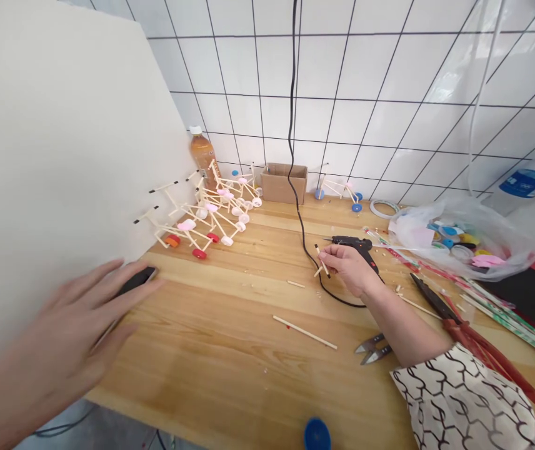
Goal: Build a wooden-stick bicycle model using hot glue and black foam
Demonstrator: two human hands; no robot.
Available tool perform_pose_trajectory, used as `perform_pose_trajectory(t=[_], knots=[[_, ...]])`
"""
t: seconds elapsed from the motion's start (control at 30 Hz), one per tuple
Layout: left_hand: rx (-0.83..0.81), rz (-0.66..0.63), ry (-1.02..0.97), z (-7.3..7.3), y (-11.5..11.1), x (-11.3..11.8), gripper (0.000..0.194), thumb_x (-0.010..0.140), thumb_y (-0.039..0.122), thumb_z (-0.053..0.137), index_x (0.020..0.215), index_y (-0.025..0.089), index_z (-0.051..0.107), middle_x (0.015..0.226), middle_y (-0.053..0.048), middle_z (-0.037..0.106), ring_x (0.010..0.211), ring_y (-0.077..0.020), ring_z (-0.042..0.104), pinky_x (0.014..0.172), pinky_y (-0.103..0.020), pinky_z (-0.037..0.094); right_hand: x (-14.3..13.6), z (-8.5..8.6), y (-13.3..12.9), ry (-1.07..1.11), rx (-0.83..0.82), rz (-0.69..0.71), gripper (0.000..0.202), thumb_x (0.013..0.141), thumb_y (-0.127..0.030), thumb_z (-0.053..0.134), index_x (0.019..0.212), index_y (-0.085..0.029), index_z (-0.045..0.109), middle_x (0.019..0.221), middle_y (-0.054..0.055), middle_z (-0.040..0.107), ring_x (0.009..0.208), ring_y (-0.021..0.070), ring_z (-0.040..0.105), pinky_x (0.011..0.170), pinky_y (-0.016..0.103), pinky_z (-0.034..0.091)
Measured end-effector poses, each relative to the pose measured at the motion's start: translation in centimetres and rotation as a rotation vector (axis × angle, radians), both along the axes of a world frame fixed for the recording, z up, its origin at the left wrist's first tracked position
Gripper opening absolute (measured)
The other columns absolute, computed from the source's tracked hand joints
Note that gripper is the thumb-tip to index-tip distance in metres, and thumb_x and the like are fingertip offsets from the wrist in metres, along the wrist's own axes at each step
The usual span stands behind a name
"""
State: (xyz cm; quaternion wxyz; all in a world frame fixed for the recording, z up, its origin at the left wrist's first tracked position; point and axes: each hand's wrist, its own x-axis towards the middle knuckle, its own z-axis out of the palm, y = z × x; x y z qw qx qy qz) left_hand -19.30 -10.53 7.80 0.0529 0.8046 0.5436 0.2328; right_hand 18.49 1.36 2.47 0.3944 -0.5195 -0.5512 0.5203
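Observation:
My right hand (349, 267) pinches a small wooden-stick piece (322, 261), a short bar with black ends and another stick joined at its side. My left hand (77, 328), slightly blurred, is at the table's left side with its fingers over a flat black phone-like object (135, 281), mostly covered by the hand. On the wood between the hands lie a long wooden stick (305, 332) and a short stick (296, 284). A black glue gun (352, 242) rests just behind my right hand. Metal snips (371, 350) sit below my right forearm.
Several stick frames with bottle-cap wheels (211, 209) stand back left by a tea bottle (203, 153). A cardboard box (285, 183) and another wheeled frame (339, 187) are against the tiles. Right are a bag of caps (459, 240) and red-handled shears (474, 340). A black cord (290, 119) hangs down.

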Motion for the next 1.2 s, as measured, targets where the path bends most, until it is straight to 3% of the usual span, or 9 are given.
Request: perform_pose_trajectory(t=[0.07, 0.13, 0.2, 0.27, 0.37, 0.5, 0.6, 0.97, 1.2], knots=[[0.032, 0.03, 0.022, 1.2, 1.4, 5.2, 0.036, 0.075, 0.036, 0.054, 0.111, 0.036, 0.055, 0.131, 0.006, 0.049, 0.12, -0.0286, 0.041, 0.103, -0.05, 0.027, -0.2, 0.2, -0.2, 0.049, -0.026, 0.031, 0.028, 0.063, -0.042, 0.063, 0.061, -0.016, 0.052, 0.054, -0.005, 0.046, 0.048, 0.0066, 0.035, 0.048, 0.023, 0.026], [-0.062, -0.002, -0.126, 1.0, 3.1, 9.9, 0.022, 0.077, 0.034, 0.054, 0.097, 0.027, 0.062, 0.112, -0.001, 0.062, 0.102, -0.0227, 0.055, 0.094, -0.04, 0.04, -0.5, 0.3, -0.6, 0.081, -0.047, 0.06, 0.029, 0.064, -0.042, 0.063, 0.062, -0.016, 0.052, 0.055, -0.005, 0.046, 0.048, 0.0066, 0.035, 0.048, 0.023, 0.025], [-0.233, -0.039, -0.296, -0.2, 4.9, 13.7, 0.017, 0.076, 0.031, 0.055, 0.087, 0.021, 0.064, 0.089, -0.003, 0.068, 0.077, -0.0176, 0.061, 0.077, -0.032, 0.048, -0.9, 0.5, -1.0, 0.112, -0.066, 0.083, 0.029, 0.064, -0.042, 0.064, 0.063, -0.016, 0.053, 0.055, -0.005, 0.046, 0.049, 0.0069, 0.036, 0.049, 0.023, 0.025], [-0.403, -0.043, -0.443, -1.7, 6.7, 16.5, 0.027, 0.072, 0.028, 0.06, 0.098, 0.018, 0.061, 0.08, -0.003, 0.067, 0.067, -0.0151, 0.058, 0.067, -0.03, 0.047, -1.3, 0.5, -1.4, 0.158, -0.087, 0.099, 0.028, 0.064, -0.042, 0.066, 0.064, -0.016, 0.054, 0.055, -0.005, 0.045, 0.05, 0.0069, 0.036, 0.049, 0.023, 0.026], [-0.595, -0.091, -0.704, -3.6, 8.5, 19.0, 0.046, 0.066, 0.028, 0.067, 0.109, 0.017, 0.052, 0.1, -0.007, 0.064, 0.064, -0.0115, 0.056, 0.063, -0.027, 0.046, -1.8, 0.5, -1.9, 0.229, -0.113, 0.106, 0.028, 0.065, -0.04, 0.068, 0.068, -0.015, 0.057, 0.057, -0.005, 0.048, 0.051, 0.0065, 0.037, 0.05, 0.023, 0.026], [-0.825, -0.184, -0.941, -4.8, 9.1, 20.3, 0.037, 0.066, 0.022, 0.067, 0.099, 0.014, 0.052, 0.089, -0.006, 0.063, 0.066, -0.012, 0.057, 0.062, -0.027, 0.045, -2.3, 0.3, -2.4, 0.265, -0.133, 0.103, 0.028, 0.067, -0.04, 0.068, 0.073, -0.014, 0.059, 0.063, -0.003, 0.053, 0.054, 0.0068, 0.042, 0.053, 0.023, 0.029], [-0.896, -0.188, -1.082, -5.1, 9.1, 20.5, 0.028, 0.064, 0.015, 0.066, 0.088, 0.014, 0.053, 0.076, -0.002, 0.061, 0.06, -0.0103, 0.055, 0.06, -0.026, 0.045, -2.7, 0.2, -2.6, 0.285, -0.144, 0.098, 0.026, 0.067, -0.039, 0.069, 0.071, -0.015, 0.058, 0.062, -0.003, 0.055, 0.054, 0.0073, 0.046, 0.053, 0.023, 0.032], [-0.935, -0.13, -1.272, -6.6, 9.1, 20.3, 0.024, 0.062, 0.01, 0.067, 0.08, 0.013, 0.052, 0.061, 0.003, 0.057, 0.052, -0.0087, 0.054, 0.054, -0.024, 0.045, -3.6, -0.3, -3.0, 0.337, -0.149, 0.088, 0.023, 0.065, -0.036, 0.071, 0.07, -0.016, 0.061, 0.06, -0.003, 0.059, 0.051, 0.0088, 0.052, 0.054, 0.024, 0.04], [-0.933, -0.104, -1.255, -6.9, 9.3, 20.2, 0.026, 0.061, 0.007, 0.066, 0.086, 0.012, 0.06, 0.064, 0.001, 0.061, 0.059, -0.0105, 0.058, 0.065, -0.028, 0.049, -3.4, -0.7, -2.8, 0.361, -0.152, 0.012, 0.021, 0.066, -0.034, 0.071, 0.073, -0.017, 0.061, 0.061, -0.004, 0.059, 0.055, 0.0074, 0.05, 0.055, 0.022, 0.039]])
